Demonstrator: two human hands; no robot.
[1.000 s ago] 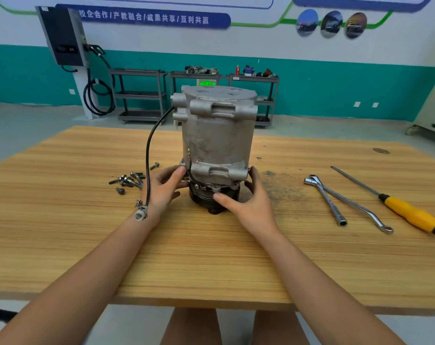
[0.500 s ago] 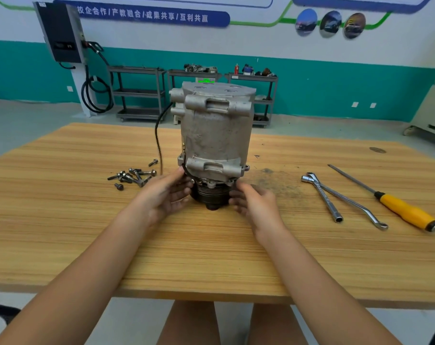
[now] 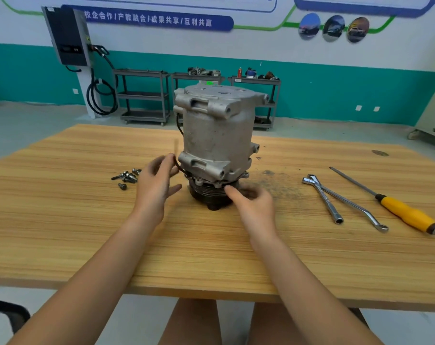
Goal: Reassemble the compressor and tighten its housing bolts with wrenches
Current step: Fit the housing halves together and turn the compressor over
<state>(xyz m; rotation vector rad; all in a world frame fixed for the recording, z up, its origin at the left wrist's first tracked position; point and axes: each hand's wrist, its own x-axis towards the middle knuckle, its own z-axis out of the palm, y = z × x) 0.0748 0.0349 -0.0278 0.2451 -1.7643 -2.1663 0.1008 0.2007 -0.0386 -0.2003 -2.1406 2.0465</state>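
The grey metal compressor (image 3: 217, 135) stands upright on its black pulley (image 3: 209, 194) in the middle of the wooden table (image 3: 211, 257). A black cable (image 3: 178, 165) hangs down its left side. My left hand (image 3: 155, 185) hovers just left of the compressor's base, blurred, fingers relaxed and spread, holding nothing. My right hand (image 3: 251, 202) sits at the front right of the pulley, thumb touching the pulley's rim, the other fingers blurred. Several loose bolts (image 3: 126, 176) lie on the table left of my left hand.
Two wrenches (image 3: 336, 200) lie crossed on the table to the right, with a yellow-handled screwdriver (image 3: 405, 214) beyond them. A dark grease smear (image 3: 276, 180) marks the wood right of the compressor. Metal carts (image 3: 144, 95) and a wall charger (image 3: 67, 36) stand far behind.
The compressor has turned on its pulley, so its lugs face differently. My left hand has come off the base and moved left. My right hand stays at the pulley.
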